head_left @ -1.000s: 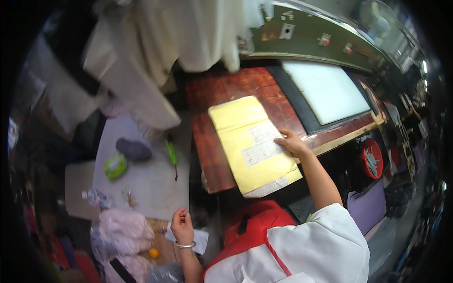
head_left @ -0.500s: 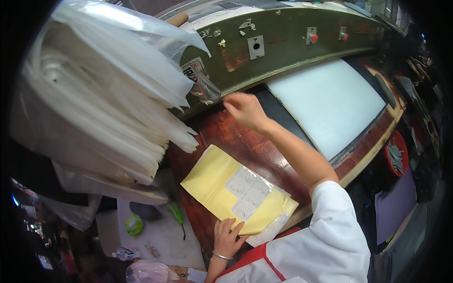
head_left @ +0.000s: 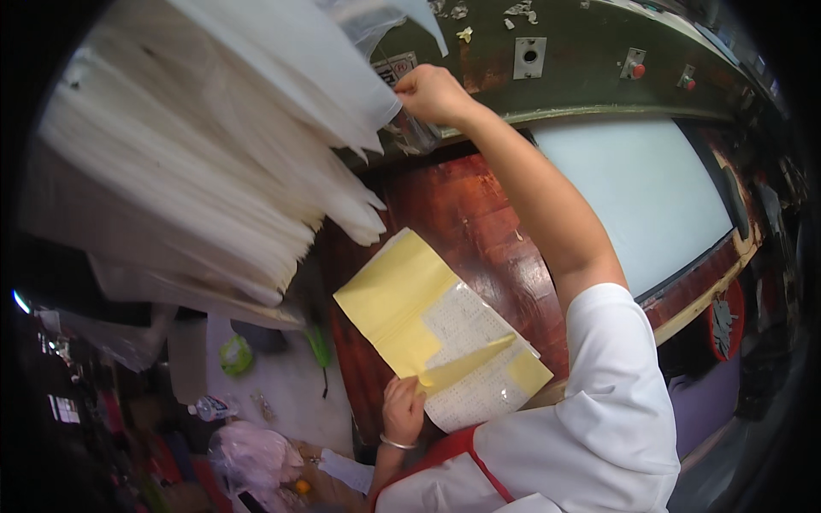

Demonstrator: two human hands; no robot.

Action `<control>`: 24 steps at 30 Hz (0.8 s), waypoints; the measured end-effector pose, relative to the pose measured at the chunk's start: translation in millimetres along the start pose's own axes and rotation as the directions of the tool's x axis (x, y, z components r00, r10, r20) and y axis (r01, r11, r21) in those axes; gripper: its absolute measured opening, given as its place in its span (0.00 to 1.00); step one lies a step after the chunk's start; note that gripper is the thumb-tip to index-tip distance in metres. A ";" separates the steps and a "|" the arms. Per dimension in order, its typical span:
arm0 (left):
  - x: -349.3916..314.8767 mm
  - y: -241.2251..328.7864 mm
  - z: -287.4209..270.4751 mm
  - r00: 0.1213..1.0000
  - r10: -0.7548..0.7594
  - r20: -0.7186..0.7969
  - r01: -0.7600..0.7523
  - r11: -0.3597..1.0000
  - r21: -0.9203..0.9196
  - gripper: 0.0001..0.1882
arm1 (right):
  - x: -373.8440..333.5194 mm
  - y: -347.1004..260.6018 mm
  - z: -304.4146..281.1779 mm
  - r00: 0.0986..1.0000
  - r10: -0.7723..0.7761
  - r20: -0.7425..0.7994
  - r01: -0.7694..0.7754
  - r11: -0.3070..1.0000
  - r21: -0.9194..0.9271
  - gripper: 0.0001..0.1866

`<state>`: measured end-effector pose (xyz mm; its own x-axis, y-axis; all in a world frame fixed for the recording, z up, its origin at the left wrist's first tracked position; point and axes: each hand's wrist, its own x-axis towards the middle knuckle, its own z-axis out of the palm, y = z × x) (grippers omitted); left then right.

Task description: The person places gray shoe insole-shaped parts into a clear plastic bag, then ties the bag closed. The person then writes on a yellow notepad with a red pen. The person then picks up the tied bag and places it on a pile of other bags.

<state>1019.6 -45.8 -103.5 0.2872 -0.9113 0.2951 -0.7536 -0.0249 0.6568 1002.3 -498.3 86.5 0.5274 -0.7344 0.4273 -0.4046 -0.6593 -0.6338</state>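
My left hand (head_left: pixel 403 412), with a bracelet at the wrist, is closed on the near left edge of a yellow paper sheet (head_left: pixel 393 299). The sheet lies on the reddish-brown tabletop, and a narrow yellow flap stands up from the fingers across it. White paper with small dark print (head_left: pixel 466 321) shows on the yellow one. At the upper middle, my right hand (head_left: pixel 434 94) reaches out, thumb and fingers pinched at the edge of a clear plastic sheet (head_left: pixel 363 73). That sheet belongs to a thick hanging bundle of whitish plastic sheets (head_left: pixel 197 154) at the left.
A green machine beam (head_left: pixel 590 60) with red buttons crosses the back. At the right lies a white board (head_left: pixel 633 197) on the reddish-brown table (head_left: pixel 453 192). A red bin (head_left: pixel 727 321) stands beyond the right edge. Lower left are a plastic bottle (head_left: pixel 212 407) and a pink bag (head_left: pixel 256 453).
My right hand has moved up and left to the plastic sheet's edge. My left hand has gone from lying on the yellow sheet to pinching it, and a flap has risen. The view has shifted.
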 end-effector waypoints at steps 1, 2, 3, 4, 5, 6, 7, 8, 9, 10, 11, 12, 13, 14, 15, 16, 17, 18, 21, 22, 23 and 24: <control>-0.4 -1.8 -0.5 1.000 -0.014 -0.024 0.014 1.000 -0.008 0.11 | 0.7 0.4 -0.9 0.994 -0.070 -0.089 0.079 0.992 0.102 0.10; -0.5 -2.9 -1.4 0.998 -0.048 -0.039 0.048 0.999 -0.023 0.10 | -0.7 -1.5 -1.5 0.987 -0.027 -0.157 0.052 0.985 0.162 0.10; 1.3 -4.6 -3.2 0.986 -0.163 -0.042 0.156 0.978 -0.136 0.08 | -1.1 -5.2 -5.8 0.938 -0.048 -0.343 0.139 0.959 0.246 0.13; 4.9 -6.3 -5.4 0.956 -0.292 -0.004 0.280 0.922 -0.266 0.08 | -4.7 -10.1 -10.4 0.880 0.087 -0.466 0.073 0.946 0.315 0.17; 7.7 -7.7 -10.9 0.930 -0.366 -0.013 0.355 0.910 -0.216 0.09 | -10.9 -12.6 -22.4 0.825 0.044 -0.563 0.039 0.990 0.134 0.16; 14.3 -10.8 -16.5 0.898 -0.438 -0.024 0.429 0.888 -0.165 0.12 | -18.4 -15.2 -38.1 0.766 0.032 -0.642 0.038 0.995 0.095 0.14; 23.9 -14.3 -18.4 0.918 -0.361 -0.162 0.338 0.929 -0.153 0.18 | -26.8 -17.4 -54.4 0.674 0.136 -0.726 0.250 0.883 0.398 0.12; 35.8 -20.2 -22.3 0.918 -0.319 -0.235 0.291 0.945 -0.147 0.20 | -41.5 -16.6 -66.4 0.591 0.292 -0.752 0.441 0.664 0.604 0.10; 44.3 -24.1 -27.6 0.881 -0.401 -0.250 0.350 0.909 -0.226 0.21 | -61.1 -12.6 -82.0 0.628 0.277 -0.727 0.492 0.583 0.647 0.12; 56.3 -31.8 -33.5 0.841 -0.503 -0.198 0.424 0.841 -0.337 0.21 | -82.7 -8.9 -99.3 0.657 0.254 -0.709 0.543 0.493 0.680 0.14; 60.7 -35.9 -37.6 0.799 -0.599 -0.056 0.460 0.669 -0.584 0.21 | -107.4 -4.0 -106.4 0.685 0.318 -0.656 0.478 0.483 0.734 0.14; 68.2 -43.8 -41.5 0.775 -0.625 0.091 0.464 0.466 -0.753 0.17 | -135.1 0.6 -106.9 0.704 0.377 -0.601 0.415 0.468 0.780 0.14; 71.7 -50.5 -42.6 0.727 -0.661 0.187 0.465 0.274 -0.842 0.15 | -164.5 4.7 -102.9 0.717 0.464 -0.521 0.308 0.459 0.833 0.14; 73.9 -58.1 -42.1 0.704 -0.658 0.269 0.420 0.080 -0.904 0.13 | -198.2 8.1 -96.0 0.713 0.549 -0.437 0.197 0.441 0.876 0.15; 76.2 -66.3 -40.1 0.625 -0.719 0.305 0.399 -0.041 -0.916 0.12 | -239.5 9.0 -82.0 0.871 0.347 -0.346 0.136 0.507 0.851 0.14; 77.7 -74.4 -36.9 0.558 -0.760 0.333 0.345 -0.153 -0.926 0.11 | -268.4 10.8 -67.8 0.849 0.423 -0.316 0.039 0.546 0.837 0.16; 78.5 -82.2 -33.3 0.557 -0.746 0.365 0.260 -0.260 -0.930 0.11 | -295.0 12.7 -55.4 0.791 0.537 -0.292 -0.083 0.567 0.819 0.14; 78.4 -89.0 -30.7 0.553 -0.764 0.333 0.221 -0.251 -0.943 0.08 | -318.4 14.7 -43.5 0.730 0.635 -0.253 -0.140 0.501 0.854 0.12; 85.5 -100.8 -30.0 0.603 -0.771 0.204 0.059 -0.212 -0.975 0.10 | -371.5 17.2 -27.1 0.660 0.744 -0.104 -0.202 0.309 0.929 0.09; 88.0 -99.6 -31.5 0.572 -0.808 0.140 -0.015 -0.181 -0.983 0.11 | -380.7 18.6 -27.2 0.680 0.731 -0.064 -0.182 0.252 0.950 0.09; 89.9 -95.3 -32.9 0.537 -0.840 0.076 -0.085 -0.143 -0.986 0.13 | -387.0 19.5 -27.2 0.667 0.745 -0.020 -0.161 0.170 0.972 0.09; 90.5 -88.6 -34.7 0.534 -0.838 -0.115 -0.165 0.031 -0.986 0.17 | -390.2 20.7 -27.8 0.649 0.760 0.030 -0.135 0.077 0.988 0.09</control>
<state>1132.9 -111.8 -110.9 0.8527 -0.4185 -0.3125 0.5125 0.5547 0.6555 767.4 -229.9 -75.4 0.0572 -0.9731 -0.2233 0.6361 0.2079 -0.7431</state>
